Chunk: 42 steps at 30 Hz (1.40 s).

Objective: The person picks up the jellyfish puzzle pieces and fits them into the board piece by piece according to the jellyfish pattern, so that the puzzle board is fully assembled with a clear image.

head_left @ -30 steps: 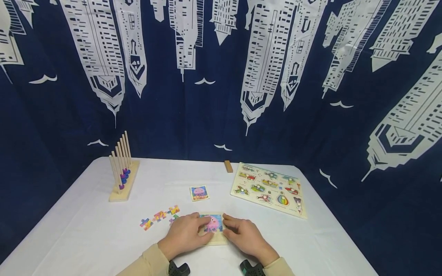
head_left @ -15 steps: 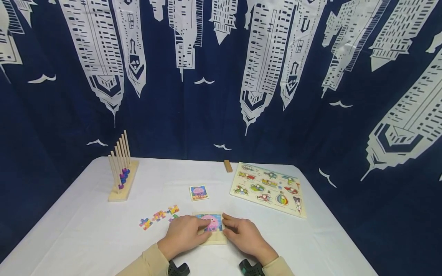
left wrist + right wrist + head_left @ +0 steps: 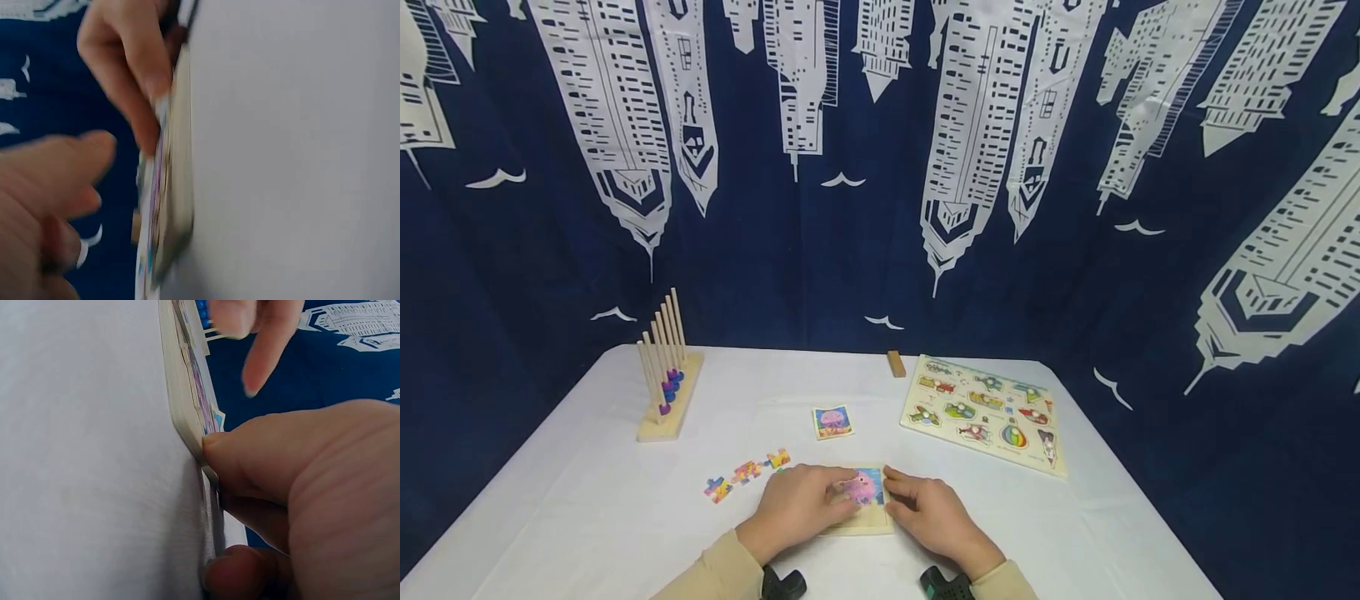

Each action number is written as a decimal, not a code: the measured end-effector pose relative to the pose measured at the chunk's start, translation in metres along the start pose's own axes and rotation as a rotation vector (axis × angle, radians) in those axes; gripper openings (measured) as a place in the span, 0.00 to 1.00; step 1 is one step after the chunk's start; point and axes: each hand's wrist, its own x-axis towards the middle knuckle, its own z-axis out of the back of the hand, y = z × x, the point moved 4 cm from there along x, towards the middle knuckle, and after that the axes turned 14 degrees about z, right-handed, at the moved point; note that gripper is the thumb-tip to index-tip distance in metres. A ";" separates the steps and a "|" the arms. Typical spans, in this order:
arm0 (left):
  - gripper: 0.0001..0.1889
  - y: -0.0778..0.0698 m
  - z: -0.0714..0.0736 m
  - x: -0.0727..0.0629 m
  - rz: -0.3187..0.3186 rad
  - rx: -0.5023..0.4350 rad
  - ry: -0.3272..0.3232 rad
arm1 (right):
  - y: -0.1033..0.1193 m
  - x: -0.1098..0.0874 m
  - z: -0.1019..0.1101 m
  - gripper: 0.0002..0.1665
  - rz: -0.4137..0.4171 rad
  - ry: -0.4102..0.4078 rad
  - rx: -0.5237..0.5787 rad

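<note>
A small wooden puzzle tray [image 3: 867,523] lies flat on the table in front of me, with a partly visible jigsaw picture [image 3: 872,483] of a pink character on blue in its upper part. My right hand [image 3: 936,512] pinches the tray's right edge; in the right wrist view its thumb [image 3: 250,456] presses on the corner. Over the tray's left side is my left hand [image 3: 801,504], hiding part of the picture. Its fingers [image 3: 69,162] are apart from the tray in the left wrist view, with nothing between them. Several loose jigsaw pieces [image 3: 747,472] lie left of the tray.
Beyond the tray lies a small square picture [image 3: 832,422]. A peg puzzle board [image 3: 985,412] with vehicles is at the right, a wooden block [image 3: 896,363] behind it. A rod stand [image 3: 670,408] with purple and blue beads stands far left.
My left hand has drawn slightly left and nearer to me across the tray, now covering the green loose piece almost fully. The right hand keeps its place at the tray's edge.
</note>
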 end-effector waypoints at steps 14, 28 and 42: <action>0.14 0.118 0.106 -0.019 0.517 -0.301 -0.344 | -0.001 0.003 0.001 0.24 0.007 -0.016 0.016; 0.10 0.093 0.057 -0.023 0.424 -0.153 -0.201 | -0.006 -0.003 0.002 0.25 -0.013 -0.002 0.050; 0.15 0.141 0.077 -0.024 0.566 -0.141 -0.183 | -0.001 0.000 0.000 0.25 -0.008 -0.001 0.045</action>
